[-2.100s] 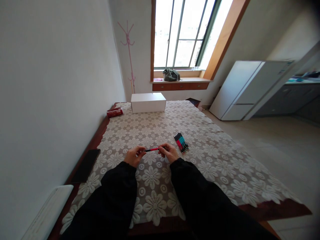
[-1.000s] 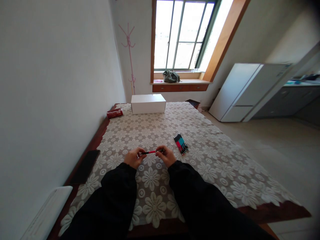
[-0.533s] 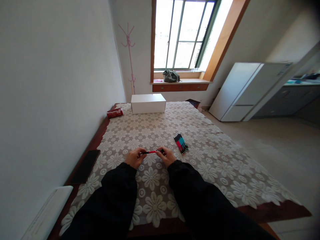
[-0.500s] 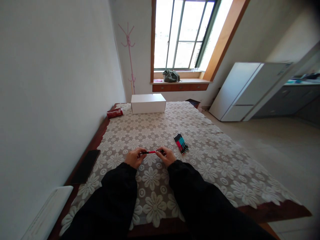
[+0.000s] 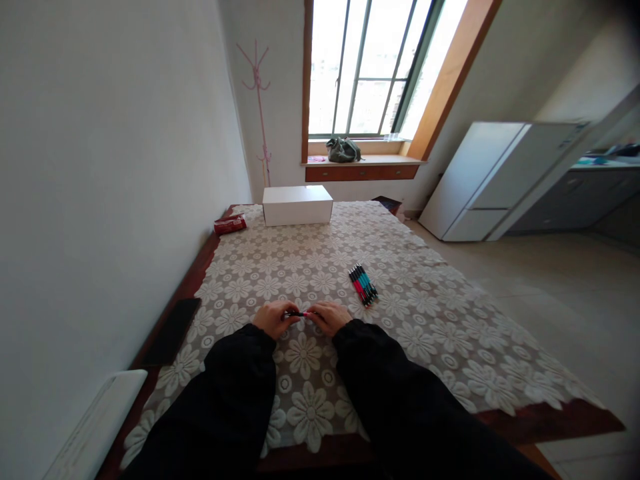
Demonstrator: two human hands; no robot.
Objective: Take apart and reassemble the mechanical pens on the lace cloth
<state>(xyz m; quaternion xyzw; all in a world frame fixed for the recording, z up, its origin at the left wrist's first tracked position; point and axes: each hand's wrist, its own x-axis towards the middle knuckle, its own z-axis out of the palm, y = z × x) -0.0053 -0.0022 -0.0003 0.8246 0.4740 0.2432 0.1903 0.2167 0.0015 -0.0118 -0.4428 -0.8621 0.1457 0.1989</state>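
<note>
A slim black and red pen (image 5: 300,314) lies crosswise between my two hands, low over the flowered tablecloth (image 5: 304,357). My left hand (image 5: 274,319) pinches its black left part between thumb and fingers. Closed round the red part is my right hand (image 5: 330,317), which hides the pen's right end. Only a short middle stretch of the pen shows. Just beyond my right hand, several pens (image 5: 363,285) with red or teal grips rest side by side on the cloth.
A white box (image 5: 297,207) stands at the table's far end, with a red packet (image 5: 230,224) to its left. Along the left edge lie a dark flat slab (image 5: 173,332) and a white long object (image 5: 97,423). Wall borders the left side.
My right hand has slid left along the pen, covering more of its red part. Both hands are closer together and slightly nearer to me. The row of pens stays put.
</note>
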